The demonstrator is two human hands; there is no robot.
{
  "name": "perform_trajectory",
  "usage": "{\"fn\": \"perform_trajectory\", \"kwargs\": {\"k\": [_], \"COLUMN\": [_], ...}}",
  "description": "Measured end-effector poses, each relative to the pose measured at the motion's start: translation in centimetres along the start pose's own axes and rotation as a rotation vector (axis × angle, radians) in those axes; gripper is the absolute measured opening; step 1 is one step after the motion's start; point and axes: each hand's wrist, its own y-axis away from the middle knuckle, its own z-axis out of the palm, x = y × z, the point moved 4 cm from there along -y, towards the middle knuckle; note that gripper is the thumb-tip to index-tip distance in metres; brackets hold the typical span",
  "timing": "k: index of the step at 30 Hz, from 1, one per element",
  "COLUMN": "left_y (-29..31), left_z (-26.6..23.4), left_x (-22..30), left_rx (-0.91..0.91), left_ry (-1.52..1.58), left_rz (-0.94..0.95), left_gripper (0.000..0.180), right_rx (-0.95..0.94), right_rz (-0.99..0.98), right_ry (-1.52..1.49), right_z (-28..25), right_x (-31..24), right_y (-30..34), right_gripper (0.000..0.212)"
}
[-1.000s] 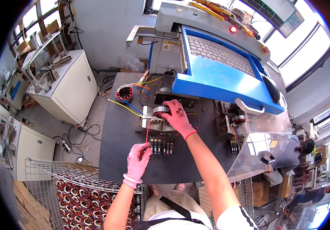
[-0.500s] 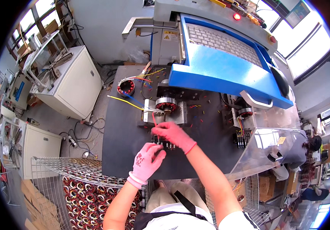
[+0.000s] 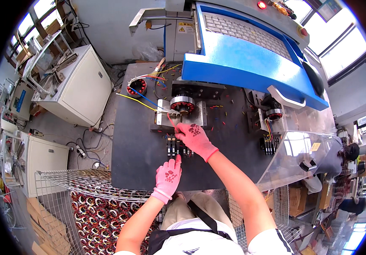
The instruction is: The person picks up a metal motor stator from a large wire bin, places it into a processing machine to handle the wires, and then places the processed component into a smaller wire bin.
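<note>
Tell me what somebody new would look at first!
Probably the big blue tray with its keyboard, near the top, and the glowing red light above it. Next, in the middle, two pink gloves: the left hand at the black clips, the right hand holding a red wire. Lower left, a mesh basket holds many red coils.

Keyboard (image 3: 246,36) in blue tray (image 3: 242,63); white cabinet (image 3: 83,91) left.

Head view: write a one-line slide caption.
Left hand at black terminal clips, right hand pinching a red wire below a mounted coil ring.
</note>
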Motion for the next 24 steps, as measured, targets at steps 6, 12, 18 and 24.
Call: {"fn": "perform_trajectory", "kwargs": {"k": [6,12,18,24], "left_y": [-0.9,-10.3,-10.4,0.1], "left_z": [-2.4,-9.4,-11.3,-9.9], "left_x": [-0.1,-9.6,-6.3,-1.3], "left_rx": [0.021,0.714,0.187,0.156], "left_ry": [0.355,1.609,1.957,1.254], "left_rz": [-0.076,-0.426,-0.012,0.011], "left_gripper": [0.039,0.069,0.066,0.032], "right_rx": [0.003,0.111,-0.295,-0.188], "right_rz": [0.006,0.187,0.437,0.357], "right_ry": [0.089,-0.326,-1.252,-0.658], "right_z": [0.3,-0.8,0.5,-1.7], "right_x": [1.0,-1.7,-1.6,-2.2], "right_y": [0.5,1.4,-1.0,0.1], "right_gripper": [0.019,0.028,0.041,0.019]}}
